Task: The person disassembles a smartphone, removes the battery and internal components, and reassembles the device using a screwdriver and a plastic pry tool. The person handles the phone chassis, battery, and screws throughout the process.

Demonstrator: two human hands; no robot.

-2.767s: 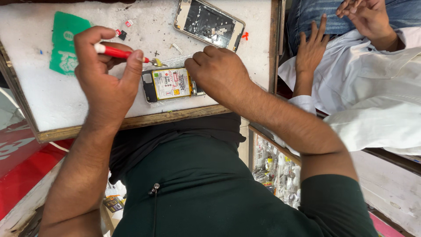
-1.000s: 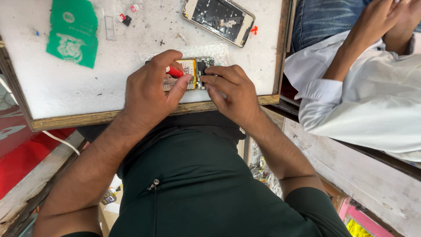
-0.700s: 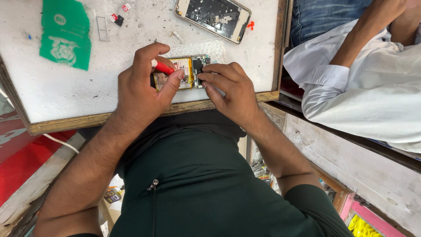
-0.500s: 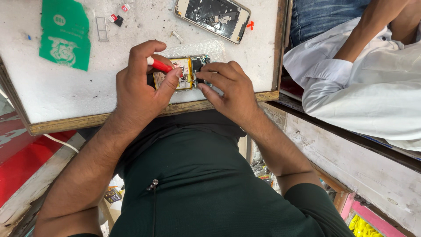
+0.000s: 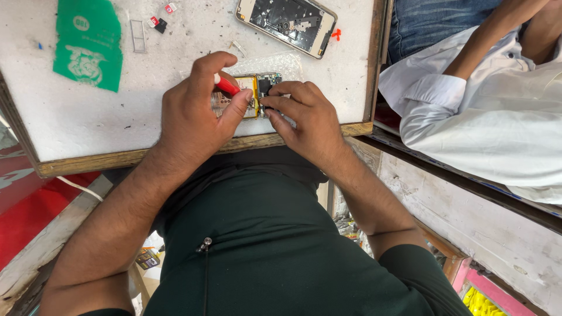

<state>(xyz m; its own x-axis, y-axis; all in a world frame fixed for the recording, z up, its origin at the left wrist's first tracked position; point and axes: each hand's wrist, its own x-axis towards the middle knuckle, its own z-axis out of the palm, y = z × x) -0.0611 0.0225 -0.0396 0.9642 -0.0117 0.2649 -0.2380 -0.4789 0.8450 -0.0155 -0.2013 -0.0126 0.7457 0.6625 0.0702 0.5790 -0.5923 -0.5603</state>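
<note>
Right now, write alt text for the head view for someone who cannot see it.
A person's left hand pinches a red-handled tool over an opened phone while the right hand steadies it on a white work board. A second opened phone and a green card lie farther back; another person in a white shirt sits alongside.

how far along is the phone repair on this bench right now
Done: the opened phone has its back off, with battery and circuit board exposed. In hand: the left hand holds a red-handled tool to its insides while the right hand steadies its end. Left: it is not closed up; small loose parts lie on the white work board, and a second opened phone lies untouched farther back.
</note>
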